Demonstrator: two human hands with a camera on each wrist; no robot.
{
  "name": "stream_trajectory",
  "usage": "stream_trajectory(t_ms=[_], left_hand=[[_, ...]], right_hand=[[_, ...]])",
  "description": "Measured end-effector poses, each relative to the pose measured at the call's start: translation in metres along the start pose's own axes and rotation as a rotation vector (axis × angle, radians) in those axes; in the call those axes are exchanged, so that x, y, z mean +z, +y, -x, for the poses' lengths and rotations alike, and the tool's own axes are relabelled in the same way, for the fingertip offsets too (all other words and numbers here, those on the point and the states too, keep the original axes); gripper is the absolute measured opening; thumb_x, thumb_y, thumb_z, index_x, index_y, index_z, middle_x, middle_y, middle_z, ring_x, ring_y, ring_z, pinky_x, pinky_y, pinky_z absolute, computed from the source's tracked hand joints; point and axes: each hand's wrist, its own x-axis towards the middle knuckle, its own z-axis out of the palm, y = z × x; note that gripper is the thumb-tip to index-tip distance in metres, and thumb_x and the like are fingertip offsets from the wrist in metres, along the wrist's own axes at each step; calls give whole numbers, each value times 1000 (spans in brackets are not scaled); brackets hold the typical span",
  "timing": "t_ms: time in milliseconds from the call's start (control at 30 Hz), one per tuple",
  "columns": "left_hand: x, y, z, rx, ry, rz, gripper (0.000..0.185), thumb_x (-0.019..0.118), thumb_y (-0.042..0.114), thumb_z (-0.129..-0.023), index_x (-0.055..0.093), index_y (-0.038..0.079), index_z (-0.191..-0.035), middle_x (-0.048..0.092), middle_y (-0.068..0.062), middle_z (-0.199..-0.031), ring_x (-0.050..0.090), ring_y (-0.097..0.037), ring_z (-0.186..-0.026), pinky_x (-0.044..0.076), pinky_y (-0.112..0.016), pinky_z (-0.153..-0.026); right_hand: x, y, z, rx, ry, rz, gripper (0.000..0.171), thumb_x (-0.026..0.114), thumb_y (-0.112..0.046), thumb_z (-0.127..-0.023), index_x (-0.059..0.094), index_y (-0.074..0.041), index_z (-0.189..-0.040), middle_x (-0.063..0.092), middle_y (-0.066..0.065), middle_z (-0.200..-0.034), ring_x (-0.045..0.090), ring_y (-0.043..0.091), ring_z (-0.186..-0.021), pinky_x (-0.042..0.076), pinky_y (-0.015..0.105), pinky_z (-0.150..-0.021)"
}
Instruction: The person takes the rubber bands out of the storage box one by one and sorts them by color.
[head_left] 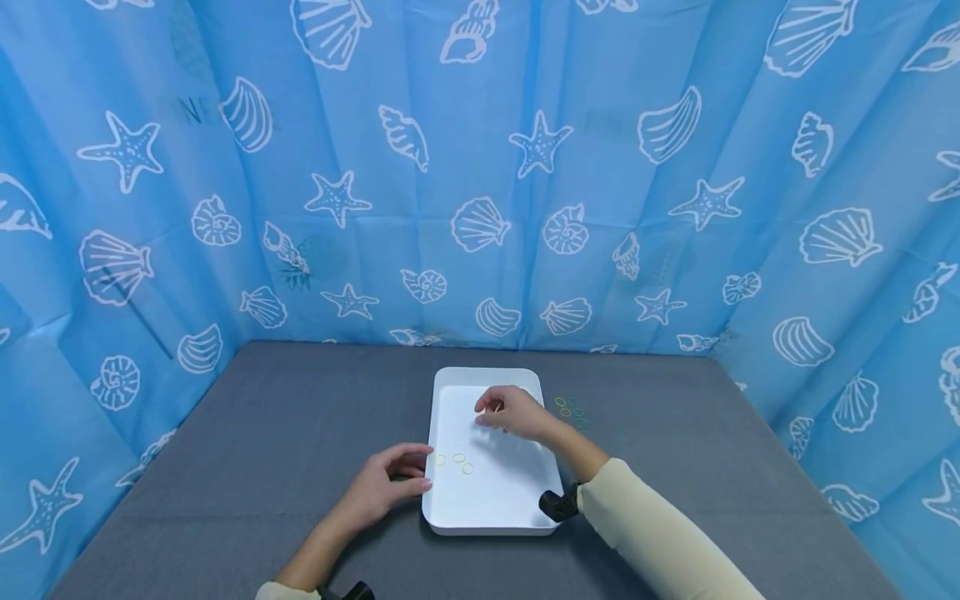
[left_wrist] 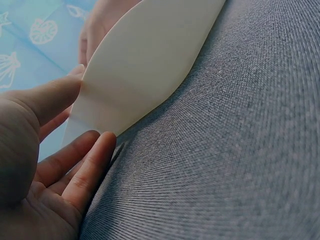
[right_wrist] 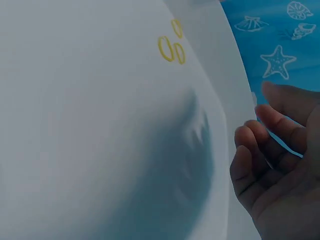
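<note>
A white rectangular tray (head_left: 495,500) lies on the grey cloth. My left hand (head_left: 390,479) is at its left side, fingertips and thumb against the wall; the left wrist view shows the thumb at the upper rim and the fingers (left_wrist: 97,155) lower on the outer wall. Over the tray's inside hovers my right hand (head_left: 513,412), its fingers loosely bent. Nothing shows between those fingers (right_wrist: 242,160) in the right wrist view. Three thin yellow rings (right_wrist: 165,49) lie on the tray floor near its left wall.
Just right of the tray, two more yellow rings (head_left: 566,412) and several green rings (head_left: 578,412) lie on the grey cloth (head_left: 322,400). A blue curtain (head_left: 480,275) with white shells and starfish hangs behind and along both sides of the table.
</note>
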Motion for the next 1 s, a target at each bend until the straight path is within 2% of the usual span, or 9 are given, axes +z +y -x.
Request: stream_trajectory(t_ms=[300,533,700,800,1000], left_hand=[[0,1,0,-17,2,-1,45,77,18,-85,62,8,-126,65,-12,-114,62,-22,-95,49,-29,-78],[0,3,-1,4,-8,28,45,75,12,-86,60,2,-127,64,-17,-115,62,-24,-95,49,-27,-76],[-1,2,-1,21,-10,21,44,74,7,-86,59,-2,-126,64,-20,-113,62,-26,-94,50,-27,-75],[-1,1,-1,26,-9,31,44,75,9,-85,60,0,-126,64,-18,-113,62,-25,-94,49,-26,-76],[0,4,2,23,-6,36,45,76,10,-85,60,2,-127,65,-17,-113,62,-24,-95,49,-26,-76]], right_hand=[[11,7,-10,-54,-166,20,13,72,-9,-88,69,-7,-100,59,1,-77,53,14,-66,44,27,-60],[18,7,-12,-93,-273,62,9,71,-2,-87,72,-8,-94,60,-2,-77,52,11,-70,44,24,-63],[21,5,-13,-139,-322,107,13,72,0,-86,73,-10,-94,56,-4,-74,51,10,-71,41,24,-67],[23,4,-13,-167,-351,132,15,73,0,-84,73,-10,-95,53,-4,-71,49,9,-69,39,24,-68],[27,2,-12,-185,-351,168,16,74,-1,-84,74,-11,-96,54,-4,-70,49,8,-68,39,23,-67]])
